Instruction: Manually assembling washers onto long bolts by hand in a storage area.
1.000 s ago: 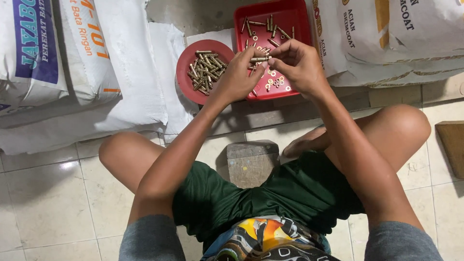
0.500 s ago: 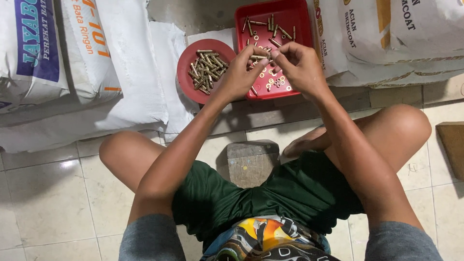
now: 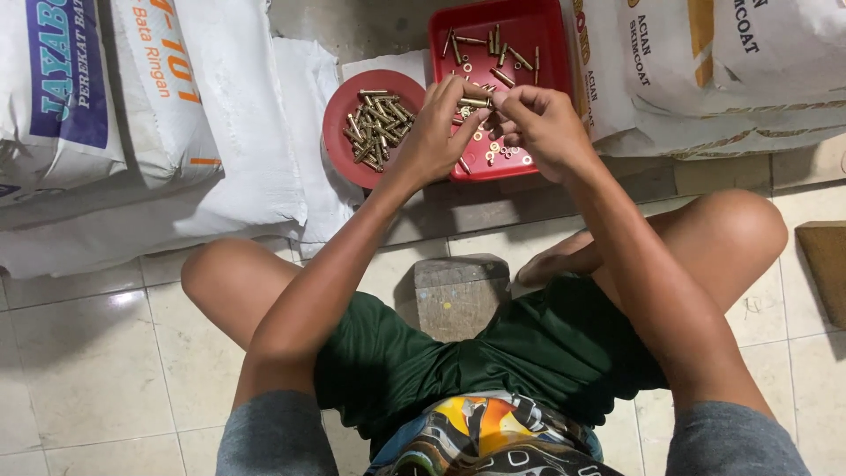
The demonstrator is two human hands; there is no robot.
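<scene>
so the thing in hand is a small brass bolt [image 3: 473,103], lying roughly level and pinched at both ends, just above the near-left part of the red square tray [image 3: 538,35]. left hand [image 3: 438,132] has its fingertips closed together on the left end of it, right hand [image 3: 542,128] has thumb and forefinger clamped on the right end, the other fingers curled in loosely. the two hands nearly touch over the bolt.

under the hands, on the near part of the tray, there's a scatter of little brass washers or nuts [image 3: 498,152], too small to tell which. on the far part of the tray lie more loose bolts [image 3: 493,44], pointing every which way.

just left of the tray, touching or almost touching it, sits a round red plate [image 3: 339,141] with a heap of brass bolts [image 3: 377,128] on it. both sit on a low ledge against white sacks: one stack [image 3: 132,106] far left, another [image 3: 723,70] far right.

nearer in, the person sits with bare knees spread wide, green shorts [image 3: 423,353], and a grey block [image 3: 458,295] on the tiled floor [image 3: 79,370] between the legs. a wooden piece [image 3: 827,264] pokes in at the right edge.
</scene>
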